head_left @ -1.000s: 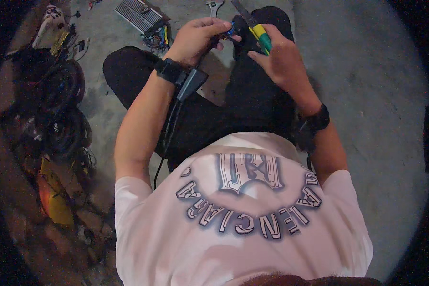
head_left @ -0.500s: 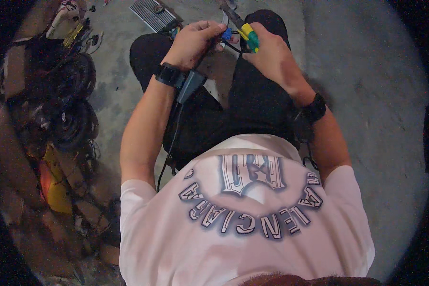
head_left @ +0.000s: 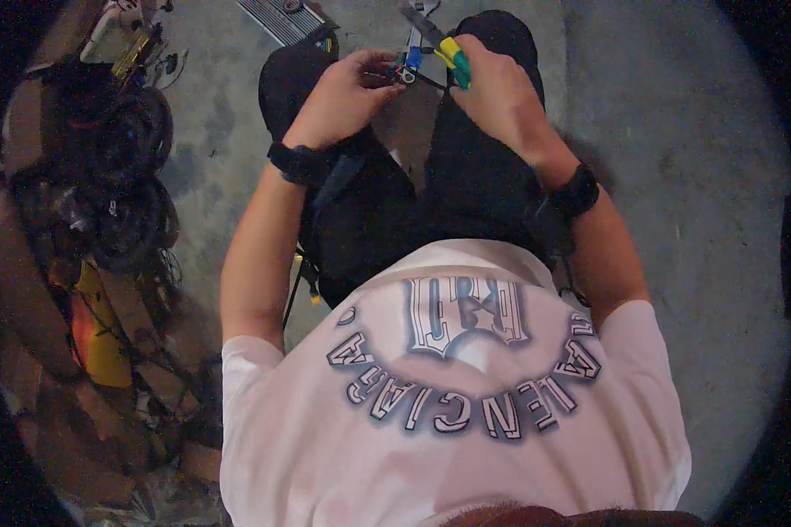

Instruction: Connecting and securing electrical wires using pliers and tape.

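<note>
My left hand (head_left: 347, 98) is curled with its fingertips at a small blue part (head_left: 413, 58) that has thin wires and a metal ring at its near end. The exact grip is partly hidden. My right hand (head_left: 505, 98) is closed around the yellow and green handle (head_left: 455, 61) of a tool with a long dark grey shaft (head_left: 424, 28) pointing away to the upper left. A silver metal piece (head_left: 416, 33) stretches away beyond the blue part. From the blue part a black cable (head_left: 431, 83) runs toward my right hand.
A finned grey metal box (head_left: 283, 19) with coloured wires lies on the floor beyond my left knee. At far left, coiled black cables (head_left: 132, 140), brown cardboard (head_left: 22, 263) and a yellow-orange piece (head_left: 101, 338) are piled. My dark-clad legs (head_left: 492, 184) frame the work.
My left fingers have loosened and shifted left and nearer, exposing more of the blue part and the ring. The dark grey block beneath my left wrist now shows less. My right hand keeps the tool.
</note>
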`<state>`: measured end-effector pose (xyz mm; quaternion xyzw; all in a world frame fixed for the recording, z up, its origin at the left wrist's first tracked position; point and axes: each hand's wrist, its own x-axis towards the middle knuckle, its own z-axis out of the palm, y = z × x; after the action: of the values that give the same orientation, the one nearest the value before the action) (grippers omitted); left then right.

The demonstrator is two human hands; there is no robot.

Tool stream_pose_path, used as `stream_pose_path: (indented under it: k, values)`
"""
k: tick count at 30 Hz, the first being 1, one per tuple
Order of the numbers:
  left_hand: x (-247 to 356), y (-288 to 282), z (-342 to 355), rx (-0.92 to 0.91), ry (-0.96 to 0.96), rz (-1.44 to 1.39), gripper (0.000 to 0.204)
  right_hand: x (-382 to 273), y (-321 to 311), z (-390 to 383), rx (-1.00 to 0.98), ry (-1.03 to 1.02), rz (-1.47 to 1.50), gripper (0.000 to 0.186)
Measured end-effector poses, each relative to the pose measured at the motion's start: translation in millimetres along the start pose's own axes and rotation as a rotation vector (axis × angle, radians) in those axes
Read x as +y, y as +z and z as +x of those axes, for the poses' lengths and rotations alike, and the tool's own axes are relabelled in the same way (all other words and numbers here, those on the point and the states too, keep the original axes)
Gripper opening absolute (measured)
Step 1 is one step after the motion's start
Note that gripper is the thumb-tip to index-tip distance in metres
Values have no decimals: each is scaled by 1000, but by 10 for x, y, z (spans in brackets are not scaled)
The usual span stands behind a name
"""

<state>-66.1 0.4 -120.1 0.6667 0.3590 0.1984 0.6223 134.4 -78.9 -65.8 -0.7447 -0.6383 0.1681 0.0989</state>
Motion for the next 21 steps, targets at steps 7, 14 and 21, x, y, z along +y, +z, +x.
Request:
stream_pose_path:
  k: [7,14,21]
  values:
    - [20,-232,88,189,233,470,30,-261,-3,137,19,-91,17,58]
    - [125,-154,110,77,289,581,23,-81,-40,23,113,-159,-71,43]
    - [187,-440,77,-114,196,499,21,-144,-49,101,83,-239,-67,51]
